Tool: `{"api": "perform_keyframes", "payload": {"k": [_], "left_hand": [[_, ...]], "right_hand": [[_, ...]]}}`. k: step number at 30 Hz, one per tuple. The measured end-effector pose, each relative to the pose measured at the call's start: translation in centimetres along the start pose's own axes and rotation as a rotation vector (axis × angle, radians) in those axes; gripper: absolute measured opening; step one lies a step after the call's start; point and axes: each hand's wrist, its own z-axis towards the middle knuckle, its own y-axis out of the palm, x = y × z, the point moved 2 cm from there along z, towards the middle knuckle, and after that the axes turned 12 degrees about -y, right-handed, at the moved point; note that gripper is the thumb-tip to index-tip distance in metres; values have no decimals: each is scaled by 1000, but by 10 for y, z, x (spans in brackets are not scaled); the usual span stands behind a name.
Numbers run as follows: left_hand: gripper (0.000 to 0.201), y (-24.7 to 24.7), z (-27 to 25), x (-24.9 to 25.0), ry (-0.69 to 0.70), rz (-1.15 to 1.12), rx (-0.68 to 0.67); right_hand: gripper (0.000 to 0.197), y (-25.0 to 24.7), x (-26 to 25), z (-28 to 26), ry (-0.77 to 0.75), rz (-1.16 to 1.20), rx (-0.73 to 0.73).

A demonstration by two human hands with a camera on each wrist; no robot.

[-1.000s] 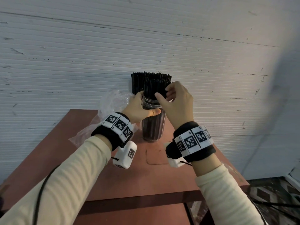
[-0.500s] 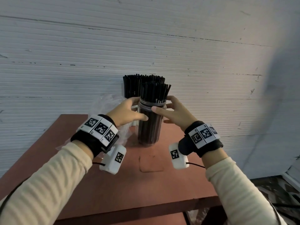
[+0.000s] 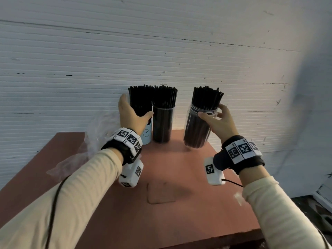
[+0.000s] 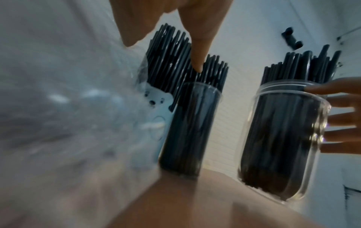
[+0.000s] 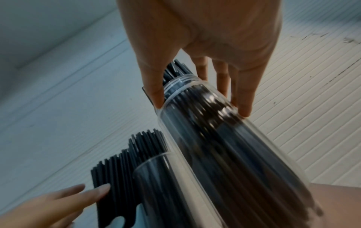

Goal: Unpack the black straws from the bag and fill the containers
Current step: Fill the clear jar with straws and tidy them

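Three lots of black straws stand at the back of the reddish table (image 3: 170,203). The back-left one is a clear pack (image 3: 141,101) with a pale blue label. My left hand (image 3: 134,112) holds it, thumb in front and fingers on its far side; the right wrist view shows those fingers (image 5: 97,190) lying against the pack (image 5: 121,169). Beside it stands a full clear tube (image 3: 162,124). To the right, my right hand (image 3: 211,112) grips the neck of a clear jar (image 3: 196,128) full of straws, tilted left at its base. Whether the jar (image 5: 234,154) touches the table I cannot tell.
A crumpled clear plastic bag (image 3: 100,133) lies at the back left behind my left wrist. A white ribbed wall (image 3: 161,51) rises directly behind the containers. The table's right edge runs just past the jar, with floor (image 3: 319,209) beyond.
Both hands were on the jar in front of the tube. My right hand has carried the jar to the right, and my left hand has let go and moved back to the straw pack.
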Motion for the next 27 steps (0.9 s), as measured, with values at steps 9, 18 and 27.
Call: {"api": "perform_keyframes", "payload": {"k": [9,18,27], "left_hand": [[86,2,18,-25,-171,109,-136],[66,-2,14,-22,-163,112,-141],[68,-17,4,-4,-111,65,-139]], "right_hand": [[77,39,23,40,17,-103,-59],[79,67,32,53,11,-162,-57],[80,59,4,30,-169,-341,49]]}}
